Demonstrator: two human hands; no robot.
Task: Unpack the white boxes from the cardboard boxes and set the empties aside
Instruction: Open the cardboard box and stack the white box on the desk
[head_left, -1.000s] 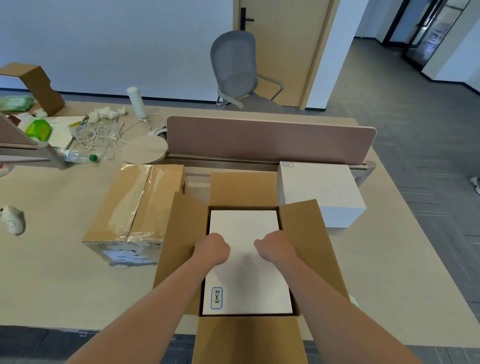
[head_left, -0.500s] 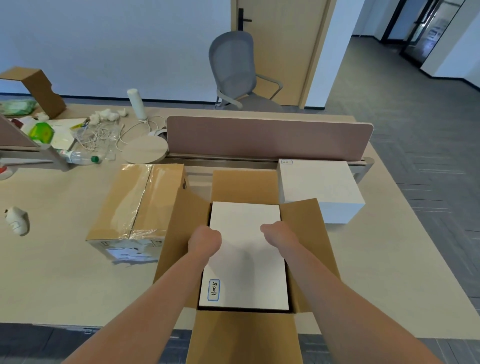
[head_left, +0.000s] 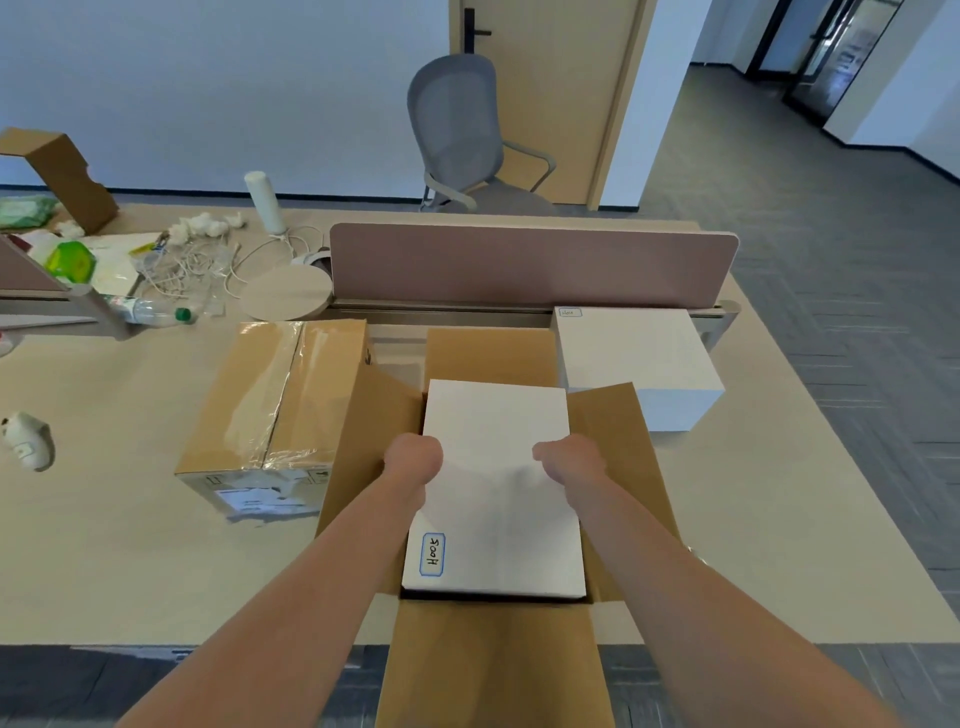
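Left hand: your fingers curl over the white box at its left edge.
Right hand: curled, gripping its right edge.
Open cardboard box: holds it, on the counter.

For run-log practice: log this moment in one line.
step: unpacking | left hand: grips white box | right hand: grips white box | white box: in open cardboard box

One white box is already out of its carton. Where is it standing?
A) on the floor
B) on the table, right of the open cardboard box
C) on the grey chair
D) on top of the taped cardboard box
B: the unpacked white box stands on the table, just right of the open cardboard box and in front of the divider panel.
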